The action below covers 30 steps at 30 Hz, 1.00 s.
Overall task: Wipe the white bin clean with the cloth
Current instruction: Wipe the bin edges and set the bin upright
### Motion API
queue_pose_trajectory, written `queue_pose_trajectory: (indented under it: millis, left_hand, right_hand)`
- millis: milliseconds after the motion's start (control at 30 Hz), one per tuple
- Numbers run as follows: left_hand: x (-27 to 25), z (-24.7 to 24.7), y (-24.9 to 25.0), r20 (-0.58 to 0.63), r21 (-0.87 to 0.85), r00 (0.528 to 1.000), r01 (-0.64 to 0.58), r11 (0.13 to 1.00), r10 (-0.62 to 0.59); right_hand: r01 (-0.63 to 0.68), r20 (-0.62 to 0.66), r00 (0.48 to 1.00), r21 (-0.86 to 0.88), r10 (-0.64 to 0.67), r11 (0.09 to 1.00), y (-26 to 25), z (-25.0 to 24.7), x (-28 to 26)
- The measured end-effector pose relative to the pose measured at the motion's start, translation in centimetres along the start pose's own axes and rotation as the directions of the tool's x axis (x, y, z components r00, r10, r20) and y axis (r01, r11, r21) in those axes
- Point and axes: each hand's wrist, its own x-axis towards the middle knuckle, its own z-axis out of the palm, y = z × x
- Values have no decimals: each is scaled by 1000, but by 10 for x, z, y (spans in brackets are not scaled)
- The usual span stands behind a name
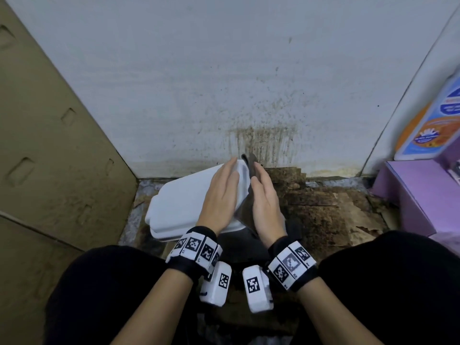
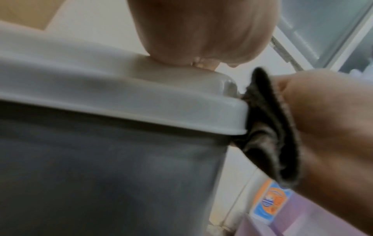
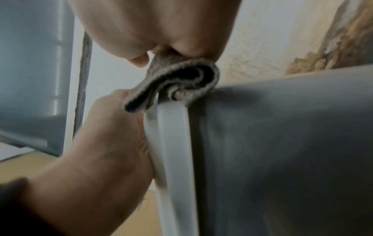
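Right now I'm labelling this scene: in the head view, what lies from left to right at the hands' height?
Cardboard panel → white bin → left hand → cloth → right hand → purple box.

Both forearms are bare up to the wrists. Each wrist carries a black fabric wristband (image 1: 193, 263) wrapped with a row of white rectangular marker tiles (image 1: 196, 247), each tile printed with a black-and-white square code pattern. The right wristband (image 1: 302, 276) bears three such tiles side by side (image 1: 290, 263), the middle one looking greyer and blurred. Under each wrist hangs a white, rounded boxy camera housing, one on the left (image 1: 215, 283) and one on the right (image 1: 257, 288), each with a square code label on its upper face. The left hand (image 1: 221, 197) and right hand (image 1: 266, 202) are ungloved. Black trousers (image 1: 388, 290) cover both legs
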Motion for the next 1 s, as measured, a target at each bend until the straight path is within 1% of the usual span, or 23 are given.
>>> queue_pose_trajectory:
  millis: [33, 100, 133, 200, 233, 267, 300, 333, 433, 500, 600, 667, 700, 733, 767, 833, 900, 933, 1000]
  left_hand:
    - [1, 4, 1, -10, -58, 1000, 4, 998, -4]
    - [5, 9, 5, -36, -226, 998, 33, 974, -42]
    - [7, 11, 7, -50, -325, 996, 50, 944, -70]
    - [10, 13, 9, -72, -521, 989, 74, 850, -130]
    - [10, 13, 10, -81, -591, 984, 82, 802, -160]
    - [9, 13, 11, -91, -627, 979, 84, 775, -180]
    - [8, 12, 11, -108, -623, 976, 83, 778, -190]
    - [7, 9, 10, -131, -583, 973, 81, 808, -192]
    - [4, -2, 0, -184, -348, 967, 102, 932, -175]
    - [4, -12, -10, -240, -199, 955, 128, 972, -175]
    - [1, -27, -31, -333, 31, 929, 183, 983, -162]
    - [-1, -35, -45, -367, 178, 912, 263, 948, -184]
    - [-2, -38, -49, -374, 234, 900, 323, 917, -222]
    - [-4, -40, -53, -377, 263, 883, 390, 882, -278]
    - [-5, -42, -57, -373, 257, 859, 458, 851, -349]
    - [-9, -44, -64, -327, 187, 811, 559, 808, -486]
    - [-10, -42, -71, -255, 99, 787, 599, 794, -562]
    - [-10, -40, -74, -229, 62, 783, 605, 794, -578]
    - [-9, -37, -76, -199, 43, 781, 611, 791, -592]
  right_hand:
    - [18, 8, 1000, -66, -17, 998, 1, -4, 1]
    - [53, 16, 999, -176, -51, 983, 4, -13, 1]
    - [62, 16, 998, -211, -60, 975, 5, -18, 1]
    - [69, 18, 998, -283, -66, 957, 7, -28, 1]
    - [73, 26, 997, -325, -68, 943, 8, -32, 1]
    - [78, 36, 997, -361, -70, 929, 10, -36, 1]
    - [81, 38, 997, -387, -72, 918, 11, -39, 1]
    - [78, 31, 997, -401, -72, 913, 13, -42, 2]
    - [60, -5, 998, -409, -68, 911, 16, -54, 4]
    - [39, -19, 999, -415, -51, 909, 18, -63, 6]
    - [-2, -48, 999, -412, -20, 911, 23, -79, 10]
    - [-29, -66, 998, -414, 2, 910, 26, -90, 13]
    - [-46, -73, 997, -415, 18, 909, 27, -95, 14]
    - [-70, -81, 996, -413, 40, 908, 27, -100, 15]
    - [-99, -88, 994, -410, 69, 907, 27, -106, 16]
    - [-170, -97, 985, -394, 143, 903, 26, -117, 18]
    - [-213, -107, 977, -393, 186, 895, 28, -125, 19]
    - [-222, -115, 975, -397, 191, 891, 29, -129, 19]
    - [-232, -131, 972, -403, 194, 886, 33, -134, 19]
